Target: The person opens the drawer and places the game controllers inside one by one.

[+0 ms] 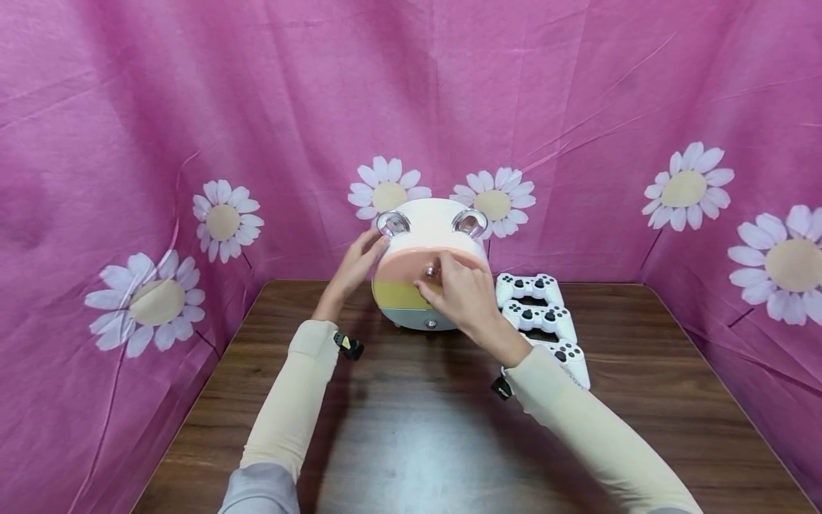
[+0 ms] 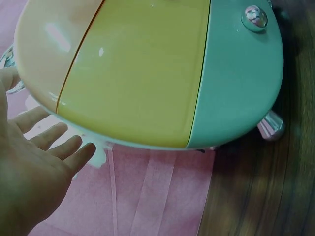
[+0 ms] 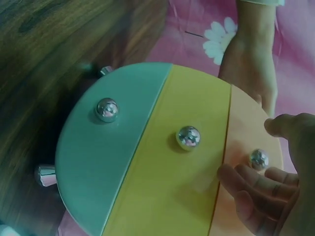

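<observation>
A rounded white drawer box (image 1: 432,218) with two chrome ear-like rings stands at the back of the table. Its front has an orange drawer (image 1: 399,265), a yellow drawer (image 2: 147,69) and a green drawer (image 2: 236,78), each with a round silver knob. My left hand (image 1: 356,268) is at the box's upper left side, its fingers stretched out; contact is hard to tell. In front of the orange drawer, my right hand (image 1: 469,289) has thumb and bent fingers spread around the top knob (image 3: 259,160), apparently not gripping it. All three drawers look closed.
Three white game controllers (image 1: 542,320) lie in a column to the right of the box, the nearest partly behind my right forearm. A pink curtain (image 1: 578,143) with daisies hangs behind the brown wooden table (image 1: 411,435) and along its sides.
</observation>
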The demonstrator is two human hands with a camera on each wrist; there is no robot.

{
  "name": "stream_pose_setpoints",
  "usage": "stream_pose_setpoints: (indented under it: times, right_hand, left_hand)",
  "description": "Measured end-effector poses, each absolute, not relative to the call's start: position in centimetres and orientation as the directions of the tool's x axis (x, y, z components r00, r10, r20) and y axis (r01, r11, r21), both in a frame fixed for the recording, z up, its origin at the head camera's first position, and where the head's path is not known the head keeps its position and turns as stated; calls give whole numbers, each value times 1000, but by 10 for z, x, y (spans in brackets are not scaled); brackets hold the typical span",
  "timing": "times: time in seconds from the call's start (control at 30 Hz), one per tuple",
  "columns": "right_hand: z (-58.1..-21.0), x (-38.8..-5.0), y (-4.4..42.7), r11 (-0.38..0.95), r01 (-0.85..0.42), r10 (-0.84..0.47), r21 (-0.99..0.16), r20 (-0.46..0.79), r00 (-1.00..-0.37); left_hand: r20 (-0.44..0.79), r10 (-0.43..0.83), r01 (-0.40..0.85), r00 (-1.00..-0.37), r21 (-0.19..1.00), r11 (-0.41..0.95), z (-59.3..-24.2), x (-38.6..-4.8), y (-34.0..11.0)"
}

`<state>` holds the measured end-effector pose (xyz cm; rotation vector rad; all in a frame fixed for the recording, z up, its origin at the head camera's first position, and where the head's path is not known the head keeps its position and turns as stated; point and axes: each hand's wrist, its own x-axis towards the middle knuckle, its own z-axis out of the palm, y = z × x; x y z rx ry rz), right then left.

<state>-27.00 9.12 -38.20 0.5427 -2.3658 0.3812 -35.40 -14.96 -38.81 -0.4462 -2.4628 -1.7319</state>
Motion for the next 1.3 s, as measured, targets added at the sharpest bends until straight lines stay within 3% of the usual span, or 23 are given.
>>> stream_pose_setpoints:
  times: [0.27, 0.7, 1.3]
  right_hand:
    - [-390, -273, 82, 889, -447, -249, -105, 707, -662]
    - [-398, -282, 76, 826, -541, -227, -154, 788, -572]
    - [-404, -275, 77, 806, -574, -223, -145, 824, -521]
  left_hand:
    - [222, 203, 274, -954, 922, 275, -388, -355, -146]
    - [182, 212, 228, -960, 948, 221, -392, -354, -147]
    - [164, 223, 214, -961, 951, 225, -394, -355, -150]
